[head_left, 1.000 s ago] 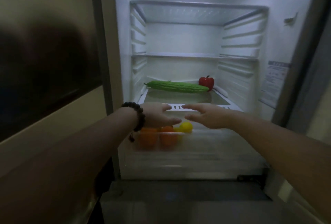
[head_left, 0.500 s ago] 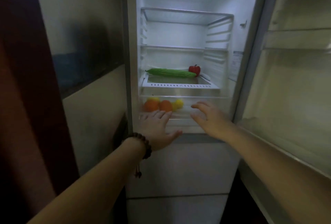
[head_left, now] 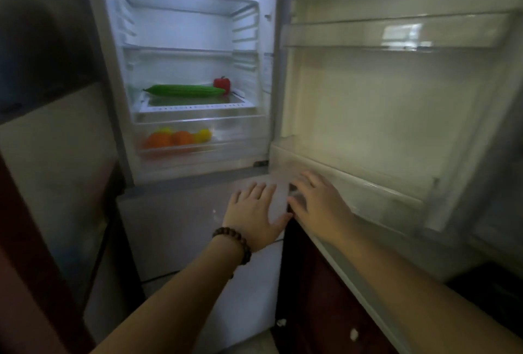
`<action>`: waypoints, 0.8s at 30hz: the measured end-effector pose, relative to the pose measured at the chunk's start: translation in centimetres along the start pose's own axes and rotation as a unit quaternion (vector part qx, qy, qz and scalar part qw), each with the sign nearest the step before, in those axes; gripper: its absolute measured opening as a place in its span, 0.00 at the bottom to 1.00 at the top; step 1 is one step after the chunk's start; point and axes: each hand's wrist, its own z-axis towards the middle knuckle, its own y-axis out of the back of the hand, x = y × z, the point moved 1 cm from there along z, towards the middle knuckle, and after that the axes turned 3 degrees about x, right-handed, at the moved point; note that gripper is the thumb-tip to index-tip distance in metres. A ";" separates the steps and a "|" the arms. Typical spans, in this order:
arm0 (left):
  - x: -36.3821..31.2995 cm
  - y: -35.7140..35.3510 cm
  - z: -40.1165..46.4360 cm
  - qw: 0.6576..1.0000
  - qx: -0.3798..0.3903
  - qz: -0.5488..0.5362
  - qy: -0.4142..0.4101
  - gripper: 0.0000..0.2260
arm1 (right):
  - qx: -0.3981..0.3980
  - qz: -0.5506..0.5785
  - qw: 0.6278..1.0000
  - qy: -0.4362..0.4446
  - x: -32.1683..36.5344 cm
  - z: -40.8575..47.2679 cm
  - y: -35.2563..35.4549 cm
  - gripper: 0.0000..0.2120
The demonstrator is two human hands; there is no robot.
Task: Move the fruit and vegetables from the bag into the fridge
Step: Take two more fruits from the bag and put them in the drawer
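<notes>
Open fridge [head_left: 195, 31], door [head_left: 382, 116] swung to 3 o'clock. On the lower shelf [head_left: 195, 106], a gourd [head_left: 184, 90] lies with its long axis from 9 to 3 o'clock, a pepper [head_left: 222, 83] touching its right end. The drawer [head_left: 226, 138] holds oranges [head_left: 169, 140] and lemons [head_left: 204, 134]. Left hand [head_left: 254, 212] and right hand [head_left: 319, 203], fingers spread and holding nothing, hover at 6 o'clock.

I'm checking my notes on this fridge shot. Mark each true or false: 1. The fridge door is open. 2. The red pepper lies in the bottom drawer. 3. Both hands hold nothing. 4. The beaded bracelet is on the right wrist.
1. True: the fridge door stands open.
2. False: the red pepper sits on the shelf beside the long green vegetable; the drawer holds oranges.
3. True: left hand and right hand are open.
4. False: the beaded bracelet is on the left wrist.
</notes>
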 end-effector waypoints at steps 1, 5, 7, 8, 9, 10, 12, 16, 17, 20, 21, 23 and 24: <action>-1.8 -0.4 0.1 1.000 -0.006 -0.004 -0.019 0.33 | -0.003 0.000 1.000 -0.019 -1.1 -1.6 0.4 0.24; -10.0 -2.3 0.4 0.995 -0.002 -0.022 -0.095 0.32 | -0.030 -0.001 0.995 -0.094 -6.2 -8.6 2.7 0.26; -14.5 -3.3 0.2 0.991 0.002 -0.027 -0.133 0.33 | -0.038 -0.013 0.990 -0.136 -8.4 -12.8 4.5 0.24; -16.8 -3.9 -0.1 0.988 0.005 -0.030 -0.153 0.33 | -0.042 -0.021 0.986 -0.159 -9.5 -14.9 5.4 0.23; -19.1 -4.4 -0.6 0.984 0.010 -0.036 -0.174 0.33 | -0.043 -0.030 0.982 -0.182 -10.6 -17.1 6.3 0.22; -21.5 -4.9 -1.2 0.980 0.015 -0.043 -0.195 0.34 | -0.044 -0.033 0.977 -0.205 -11.6 -19.5 7.2 0.22; -26.4 -5.7 -2.8 0.970 0.030 -0.061 -0.235 0.34 | -0.054 -0.035 0.965 -0.253 -13.5 -24.4 8.9 0.23; -36.4 -7.0 -7.1 0.944 0.052 -0.087 -0.315 0.36 | -0.073 -0.067 0.934 -0.344 -16.5 -35.2 13.0 0.23; -38.9 -7.2 -8.6 0.937 0.054 -0.088 -0.334 0.37 | -0.076 -0.074 0.924 -0.368 -17.0 -38.2 14.1 0.23; -46.2 -7.7 -13.4 0.916 0.064 -0.095 -0.385 0.34 | -0.087 -0.093 0.892 -0.434 -18.0 -47.1 17.2 0.23; -48.4 -7.9 -15.2 0.908 0.067 -0.098 -0.403 0.33 | -0.093 -0.100 0.880 -0.454 -18.2 -50.1 18.1 0.23; -52.7 -8.1 -18.8 0.891 0.075 -0.109 -0.435 0.33 | -0.105 -0.111 0.856 -0.493 -18.0 -55.8 19.6 0.23; -54.6 -8.2 -20.7 0.882 0.083 -0.117 -0.450 0.33 | -0.109 -0.114 0.844 -0.512 -17.8 -58.5 20.2 0.23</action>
